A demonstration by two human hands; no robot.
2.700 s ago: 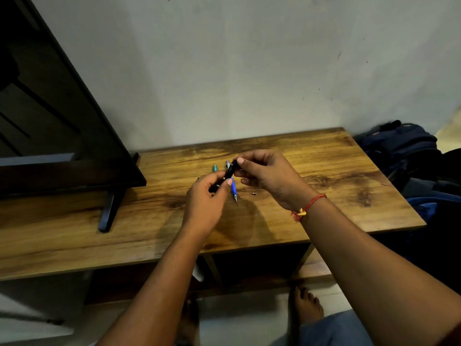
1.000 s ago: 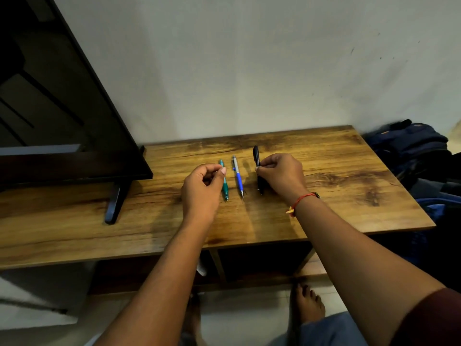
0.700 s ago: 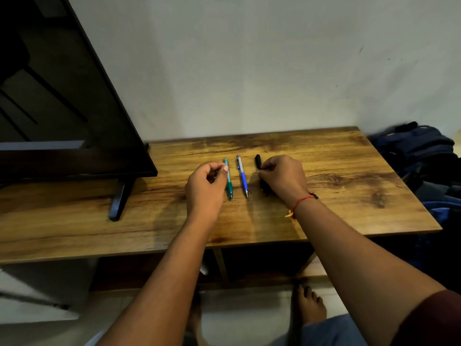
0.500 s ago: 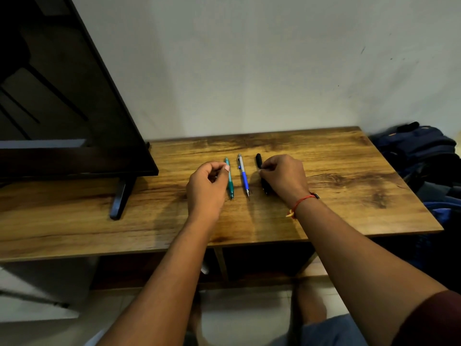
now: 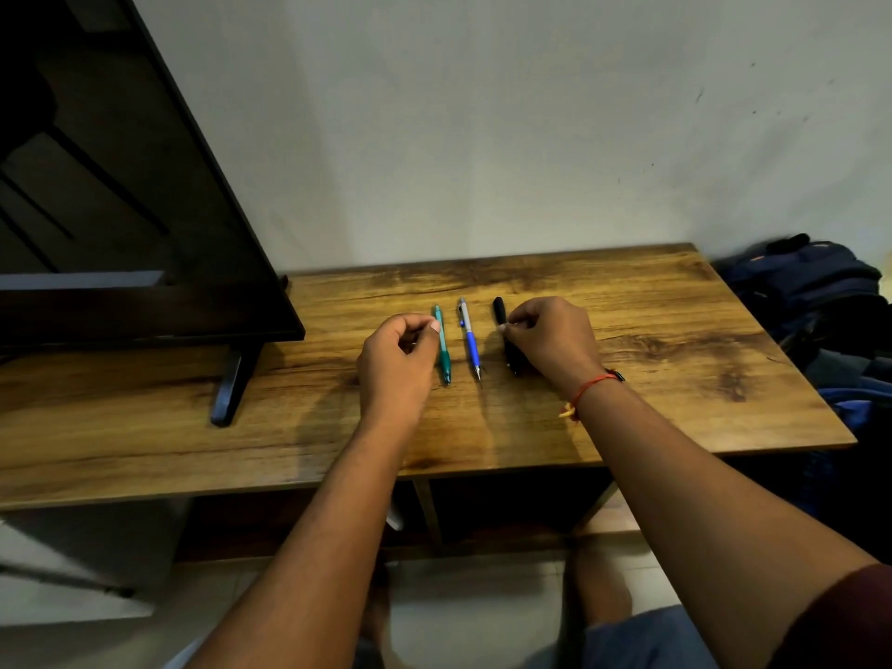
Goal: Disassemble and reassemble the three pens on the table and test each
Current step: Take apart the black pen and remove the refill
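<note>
I see three whole pens lying parallel, just apart, on the worktop (image 5: 651, 379), tips toward me: a green pen (image 5: 443, 347) leftmost, a blue-and-silver pen (image 5: 469, 338) between, and a black pen (image 5: 499, 310) rightmost, partly hidden.

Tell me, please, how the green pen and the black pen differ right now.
The green pen is slim and teal; the black pen is thicker and black. The green pen lies leftmost and shows nearly its whole length; the black pen lies rightmost, its middle hidden under the right hand. Both lie on the table, roughly parallel.
</note>
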